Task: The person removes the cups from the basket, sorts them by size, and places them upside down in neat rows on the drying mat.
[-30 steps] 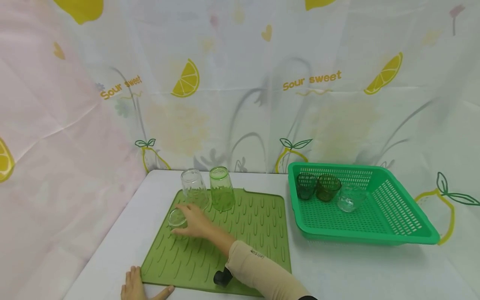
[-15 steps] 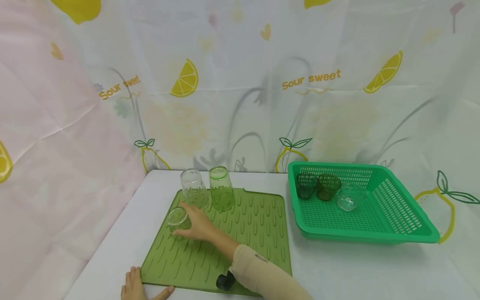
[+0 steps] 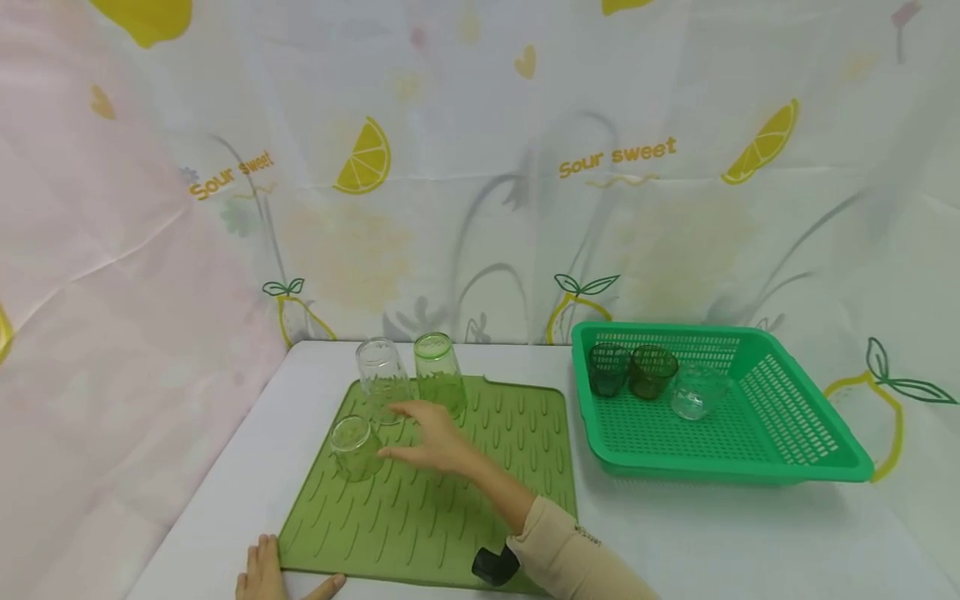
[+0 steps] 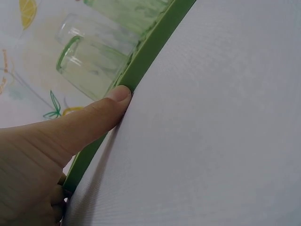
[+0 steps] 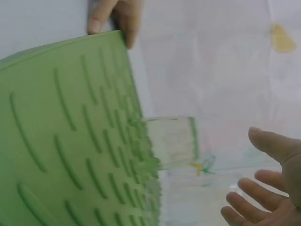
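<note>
On the ribbed green mat (image 3: pixel 480 517) a short clear glass (image 3: pixel 356 450) stands upside down near the left side. My right hand (image 3: pixel 435 437) is just right of that glass, apart from it, thumb and fingers spread around nothing; the right wrist view shows the same hand (image 5: pixel 270 183) in the air. Behind it stand a tall clear glass (image 3: pixel 381 371) and a tall green glass (image 3: pixel 437 362), both upside down. At the mat's near left corner rests my left hand (image 3: pixel 264 571), its thumb (image 4: pixel 94 117) straight against the front edge.
A green plastic basket (image 3: pixel 705 468) stands on the white table (image 3: pixel 675 533) at right. Inside are a dark glass (image 3: pixel 609 371), an amber-brown glass (image 3: pixel 652 372) and a clear glass (image 3: pixel 693 396). A lemon-print curtain (image 3: pixel 480 250) hangs behind the table.
My right hand has let go of the short glass and drawn back to the right. The glass stays standing on the mat. My left hand keeps its place at the corner.
</note>
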The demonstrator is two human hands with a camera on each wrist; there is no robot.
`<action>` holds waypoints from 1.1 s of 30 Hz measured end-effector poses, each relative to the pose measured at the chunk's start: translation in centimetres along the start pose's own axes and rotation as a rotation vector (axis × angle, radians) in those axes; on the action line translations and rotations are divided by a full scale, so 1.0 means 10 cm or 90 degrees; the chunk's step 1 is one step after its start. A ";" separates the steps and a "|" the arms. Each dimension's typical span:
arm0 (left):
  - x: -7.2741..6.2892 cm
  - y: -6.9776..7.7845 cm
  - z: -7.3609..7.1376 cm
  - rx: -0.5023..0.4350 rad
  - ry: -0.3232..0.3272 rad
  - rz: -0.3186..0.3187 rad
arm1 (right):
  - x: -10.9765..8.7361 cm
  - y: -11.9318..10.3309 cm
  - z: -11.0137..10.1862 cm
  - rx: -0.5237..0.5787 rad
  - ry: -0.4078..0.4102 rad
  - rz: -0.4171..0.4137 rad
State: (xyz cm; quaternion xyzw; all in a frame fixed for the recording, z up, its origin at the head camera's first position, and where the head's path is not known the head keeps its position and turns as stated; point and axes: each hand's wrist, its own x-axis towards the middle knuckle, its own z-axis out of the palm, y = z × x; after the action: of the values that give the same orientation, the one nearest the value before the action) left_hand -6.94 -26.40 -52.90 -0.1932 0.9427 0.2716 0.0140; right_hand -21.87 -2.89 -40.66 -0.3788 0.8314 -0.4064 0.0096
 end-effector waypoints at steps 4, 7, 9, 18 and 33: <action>0.00 -0.04 0.02 -0.007 0.014 0.007 | -0.08 -0.05 -0.22 0.036 0.036 -0.031; 0.02 -0.06 0.02 -0.006 0.008 0.004 | -0.13 -0.08 -0.38 0.055 0.053 -0.038; 0.03 -0.06 0.01 -0.004 -0.004 0.003 | -0.17 -0.09 -0.49 0.065 0.064 -0.041; 0.02 0.03 -0.07 -0.006 -0.062 -0.006 | -0.47 0.06 -0.94 0.097 0.127 -0.025; 0.03 -0.01 -0.04 -0.001 -0.038 0.008 | -1.09 0.48 -1.60 0.038 0.218 0.105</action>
State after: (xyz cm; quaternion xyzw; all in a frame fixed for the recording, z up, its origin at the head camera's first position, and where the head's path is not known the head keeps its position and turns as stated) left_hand -7.11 -26.77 -52.70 -0.1790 0.9429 0.2778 0.0405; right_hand -22.28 16.59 -36.38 -0.2343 0.8368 -0.4871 -0.0873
